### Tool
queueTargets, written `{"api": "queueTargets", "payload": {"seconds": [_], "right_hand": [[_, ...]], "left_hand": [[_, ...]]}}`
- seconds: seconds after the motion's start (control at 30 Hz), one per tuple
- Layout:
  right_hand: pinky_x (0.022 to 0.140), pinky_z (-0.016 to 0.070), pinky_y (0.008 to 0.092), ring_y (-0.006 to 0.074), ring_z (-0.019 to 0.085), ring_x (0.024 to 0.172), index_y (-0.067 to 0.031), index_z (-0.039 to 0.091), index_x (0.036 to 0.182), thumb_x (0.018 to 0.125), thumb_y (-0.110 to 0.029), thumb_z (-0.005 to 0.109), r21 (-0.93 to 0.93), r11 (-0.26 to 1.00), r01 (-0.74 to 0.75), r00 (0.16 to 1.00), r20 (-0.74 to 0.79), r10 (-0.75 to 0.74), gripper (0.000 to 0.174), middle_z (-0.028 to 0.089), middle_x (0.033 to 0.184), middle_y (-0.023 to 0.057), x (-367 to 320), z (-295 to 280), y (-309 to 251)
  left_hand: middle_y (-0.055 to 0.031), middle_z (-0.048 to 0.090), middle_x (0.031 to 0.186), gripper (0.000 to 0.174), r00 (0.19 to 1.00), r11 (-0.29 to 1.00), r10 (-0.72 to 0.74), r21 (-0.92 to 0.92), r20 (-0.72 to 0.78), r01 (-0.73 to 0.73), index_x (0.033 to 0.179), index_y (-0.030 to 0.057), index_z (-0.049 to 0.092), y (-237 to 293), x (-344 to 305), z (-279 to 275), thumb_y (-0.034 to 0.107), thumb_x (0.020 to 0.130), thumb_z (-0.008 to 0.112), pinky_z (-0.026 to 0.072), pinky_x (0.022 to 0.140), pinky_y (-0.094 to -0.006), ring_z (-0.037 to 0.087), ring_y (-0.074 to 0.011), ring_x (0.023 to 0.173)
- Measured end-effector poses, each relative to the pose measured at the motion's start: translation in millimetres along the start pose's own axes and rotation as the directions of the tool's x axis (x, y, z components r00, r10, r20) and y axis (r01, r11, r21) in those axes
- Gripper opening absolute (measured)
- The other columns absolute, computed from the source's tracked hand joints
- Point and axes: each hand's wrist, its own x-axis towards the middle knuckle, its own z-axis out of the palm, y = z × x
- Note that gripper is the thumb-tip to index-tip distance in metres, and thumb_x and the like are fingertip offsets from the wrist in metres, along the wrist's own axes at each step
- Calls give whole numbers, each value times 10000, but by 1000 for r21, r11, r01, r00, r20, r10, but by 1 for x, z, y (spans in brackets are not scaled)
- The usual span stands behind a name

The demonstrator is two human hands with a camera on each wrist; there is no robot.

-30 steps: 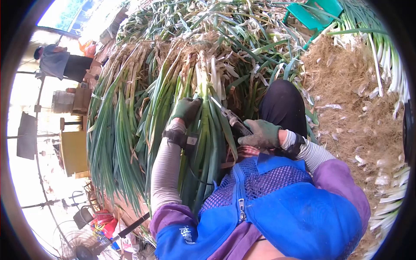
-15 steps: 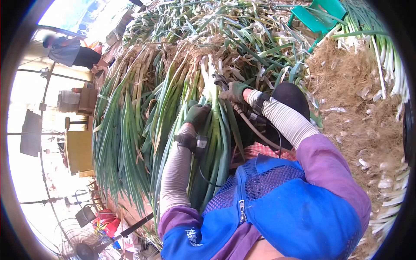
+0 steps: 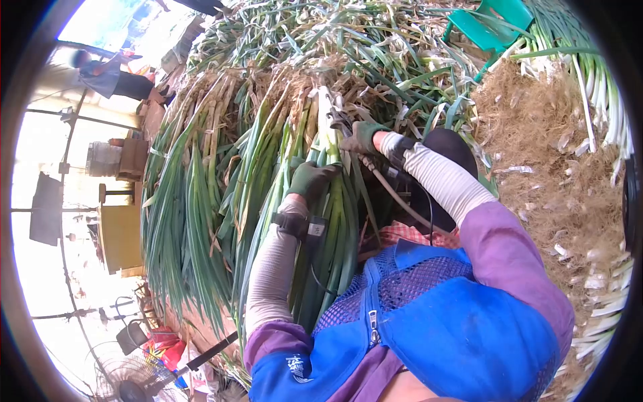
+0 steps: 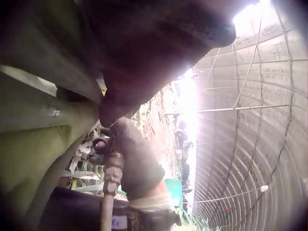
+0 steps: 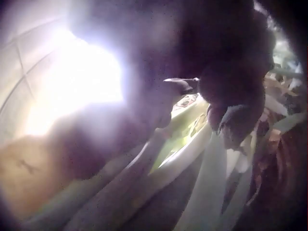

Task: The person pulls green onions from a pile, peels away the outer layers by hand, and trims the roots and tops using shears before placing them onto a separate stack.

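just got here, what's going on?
Someone in a blue vest is working over long green onions, roots pointing away. The gloved right hand grips a tool fed by a hose, held beside the pale stems. The gloved left hand is on the green part; how firmly isn't clear. More onions lie alongside.

Through glare, it looked like a farm shed [image 4: 269, 86]: stalks [image 3: 335, 39] lay heaped at twelve o'clock; the left-wrist view showed ribbed walling [image 4: 255, 159] at three.
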Motion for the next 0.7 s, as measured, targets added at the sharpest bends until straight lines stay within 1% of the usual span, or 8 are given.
{"api": "queueTargets", "payload": {"seconds": [0.2,0.3,0.33,0.47,0.53,0.6,0.67,0.7], "right_hand": [[750,525,416,333,701,820,25,724,860,786,-567,614,145,989,-41,993,114,24,607,676,808,273,-1,-4,7],[623,528,373,236,667,625,46,649,780,823,-458,649,280,960,12,970,230,-79,506,668,708,132,-52,-1,9],[580,522,361,212,653,596,31,633,782,829,-437,665,264,958,111,963,212,-170,472,659,692,114,-71,3,11],[544,505,306,170,623,617,-13,590,881,817,-457,706,457,884,-99,853,497,-161,463,623,713,76,-141,1,3],[554,491,290,146,597,614,-25,572,893,817,-434,715,516,841,-161,889,446,-104,440,599,724,52,-150,9,15],[551,488,288,135,586,612,-31,566,900,817,-423,717,599,773,-210,910,410,-70,428,594,730,45,-157,10,25],[560,481,280,119,572,622,-31,570,899,821,-421,711,654,728,-205,927,369,-70,422,589,736,37,-160,19,44],[561,479,279,119,572,625,-31,570,899,821,-419,711,662,717,-220,932,359,-45,419,589,738,36,-162,20,48]], "left_hand": [[-87,697,914,347,999,997,-25,-75,24,27,1066,-19,673,-11,-1,-15,275,884,706,500,751,-312,631,-162,817],[-112,718,1025,264,890,886,440,105,119,-452,1200,104,663,-43,9,-39,80,979,521,508,832,-294,663,-181,900],[-120,716,1019,285,837,747,517,383,178,-543,1227,97,652,-48,15,-46,73,967,535,505,851,-295,657,-169,924],[-87,706,1062,278,815,846,501,33,291,-532,1211,65,654,-62,24,-41,75,964,526,496,873,-300,645,-195,953],[-76,704,1040,253,777,736,526,273,347,-620,1167,25,663,-44,10,-40,73,958,531,498,868,-287,641,-185,931],[-127,708,968,241,968,957,189,-251,167,-143,1056,-17,672,-61,25,-32,159,895,642,512,813,-324,653,-220,883],[-174,705,959,297,996,991,-87,-101,9,88,1019,-22,671,-49,31,-44,221,852,705,517,799,-349,662,-260,873],[-202,699,947,421,974,992,64,119,-218,-39,1010,-19,672,-49,33,-55,321,782,770,518,810,-370,664,-284,864]]}}
